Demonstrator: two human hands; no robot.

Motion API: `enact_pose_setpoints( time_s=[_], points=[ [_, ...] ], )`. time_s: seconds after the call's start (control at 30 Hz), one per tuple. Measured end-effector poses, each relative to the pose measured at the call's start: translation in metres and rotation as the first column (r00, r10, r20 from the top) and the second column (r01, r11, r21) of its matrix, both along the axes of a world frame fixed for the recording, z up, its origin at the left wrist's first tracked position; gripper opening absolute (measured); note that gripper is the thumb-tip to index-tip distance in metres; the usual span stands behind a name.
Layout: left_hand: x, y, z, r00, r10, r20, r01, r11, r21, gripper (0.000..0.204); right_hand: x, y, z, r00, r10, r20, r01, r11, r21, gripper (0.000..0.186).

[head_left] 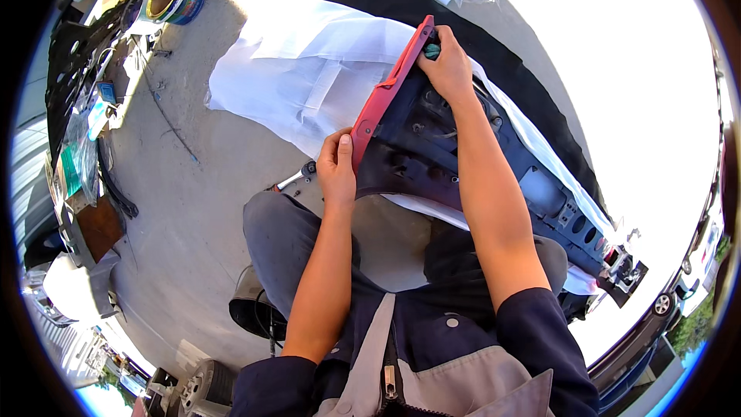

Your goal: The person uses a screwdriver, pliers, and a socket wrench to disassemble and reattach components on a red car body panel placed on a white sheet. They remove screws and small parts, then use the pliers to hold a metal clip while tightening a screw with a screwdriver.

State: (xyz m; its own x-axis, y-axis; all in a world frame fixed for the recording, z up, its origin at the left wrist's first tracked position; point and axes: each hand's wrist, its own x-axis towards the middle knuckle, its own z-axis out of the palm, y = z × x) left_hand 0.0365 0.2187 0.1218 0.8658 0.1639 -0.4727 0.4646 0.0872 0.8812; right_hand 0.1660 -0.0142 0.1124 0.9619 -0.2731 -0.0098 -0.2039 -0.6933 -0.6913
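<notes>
Left hand (336,170): nearer, fingers closed over the lower red edge of a long red-and-black moulded car body panel (421,147). Panel: long axis runs from the lap up and away, over white sheeting (309,69). Right hand (446,66): farther, closed round a green-handled tool (431,50) at the top edge.

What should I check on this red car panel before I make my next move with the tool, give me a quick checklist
1. Left hand grips the red panel at its near edge: ok.
2. Right hand holds a green-handled tool at the panel's far end: ok.
3. Tool tip seated on a fastener: cannot tell, the fingers hide it.
4. Panel resting over the white sheet, not the bare concrete: ok.
5. Panel's dark inner side facing up for access: ok.
6. Wrench on the ground by the left knee, within reach: ok.
</notes>
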Motion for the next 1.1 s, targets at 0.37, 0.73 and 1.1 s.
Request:
enact_pose_setpoints(
  time_s=[0.37,0.73,1.1],
  points=[
    [0.074,-0.002,0.086,0.023,-0.995,-0.099,0.145,-0.094,0.985,0.038,-0.061,-0.049,0.117,0.829,-0.336,0.447,0.355,0.934,0.044,0.033],
    [0.108,-0.002,0.053,-0.29,-0.939,-0.184,-0.02,-0.186,0.982,0.024,-0.258,0.048,-0.014,0.521,-0.713,-0.469,0.696,0.037,0.717,0.027],
    [0.12,0.01,0.036,-0.333,-0.941,0.059,0.236,-0.023,0.971,0.038,-0.267,0.02,0.009,0.413,-0.787,-0.457,0.518,-0.209,0.829,0.014]
  ],
)
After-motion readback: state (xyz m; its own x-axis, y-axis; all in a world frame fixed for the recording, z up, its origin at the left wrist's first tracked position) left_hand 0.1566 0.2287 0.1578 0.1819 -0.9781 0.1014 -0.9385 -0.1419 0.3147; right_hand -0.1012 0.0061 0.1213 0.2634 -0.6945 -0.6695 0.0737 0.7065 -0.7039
